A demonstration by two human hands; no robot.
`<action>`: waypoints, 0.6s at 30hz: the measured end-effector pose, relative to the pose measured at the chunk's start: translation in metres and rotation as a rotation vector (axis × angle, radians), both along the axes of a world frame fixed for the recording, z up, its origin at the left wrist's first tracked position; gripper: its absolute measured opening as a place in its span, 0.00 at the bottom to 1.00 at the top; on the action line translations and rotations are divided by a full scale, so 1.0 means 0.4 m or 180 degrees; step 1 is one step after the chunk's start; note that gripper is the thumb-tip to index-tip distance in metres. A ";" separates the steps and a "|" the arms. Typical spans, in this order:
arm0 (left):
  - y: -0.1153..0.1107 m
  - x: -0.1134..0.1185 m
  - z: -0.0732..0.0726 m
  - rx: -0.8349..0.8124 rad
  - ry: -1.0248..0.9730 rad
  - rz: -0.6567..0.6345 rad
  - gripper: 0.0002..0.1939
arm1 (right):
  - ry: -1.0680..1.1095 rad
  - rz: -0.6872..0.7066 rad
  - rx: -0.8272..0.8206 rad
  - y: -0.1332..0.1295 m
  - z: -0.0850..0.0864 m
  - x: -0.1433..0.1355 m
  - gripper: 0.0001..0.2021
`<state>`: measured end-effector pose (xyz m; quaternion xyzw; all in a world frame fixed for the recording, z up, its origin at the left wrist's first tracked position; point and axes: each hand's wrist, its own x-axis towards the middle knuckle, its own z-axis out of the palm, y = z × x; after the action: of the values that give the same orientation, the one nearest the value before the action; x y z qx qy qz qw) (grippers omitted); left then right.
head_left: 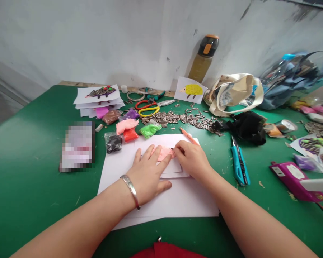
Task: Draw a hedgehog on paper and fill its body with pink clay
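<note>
A flattened patch of pink clay [165,153] lies on a small white sheet, on top of larger white paper [177,200]. My left hand [148,172] is spread over the small sheet, its fingertips at the clay's left part and lower edge, partly hiding it. At the clay's right edge, my right hand [192,159] pinches a small dark thing, too small to make out, between thumb and forefinger. Just behind that hand lies an orange pen [188,136]. Packets of black [113,142], pink [127,125], red [130,135] and green clay [150,129] sit along the paper's back edge.
Behind the paper are sunflower seeds [167,118], scissors [148,108], a hedgehog picture [190,90] and a bottle [204,59]. A blue cutter [239,163] and a purple glue gun [297,181] lie right. At left are a phone [78,146] and stacked pictures [97,96].
</note>
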<state>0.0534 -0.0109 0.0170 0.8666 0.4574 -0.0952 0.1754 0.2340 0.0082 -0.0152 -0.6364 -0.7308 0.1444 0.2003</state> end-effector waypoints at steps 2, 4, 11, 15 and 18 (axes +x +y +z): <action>0.001 -0.001 -0.001 0.0012 -0.0017 0.0005 0.40 | -0.0192 -0.0039 -0.0106 -0.001 -0.001 -0.004 0.10; 0.001 -0.002 -0.002 0.0024 -0.0022 -0.0001 0.40 | -0.0322 -0.0064 -0.0113 -0.001 -0.001 -0.006 0.09; -0.001 -0.002 -0.003 0.0031 0.0007 -0.0014 0.40 | -0.0156 0.0013 0.0002 -0.001 -0.004 -0.002 0.10; -0.003 -0.003 -0.008 0.0064 -0.0050 -0.0041 0.42 | -0.0300 -0.0092 -0.0131 -0.004 -0.005 -0.003 0.10; -0.004 -0.006 -0.012 0.0091 -0.0096 -0.0044 0.42 | -0.0063 0.0016 -0.0143 -0.005 -0.002 -0.001 0.09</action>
<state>0.0510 -0.0125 0.0121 0.8735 0.4500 -0.0767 0.1692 0.2336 0.0062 -0.0161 -0.6403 -0.7309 0.1550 0.1783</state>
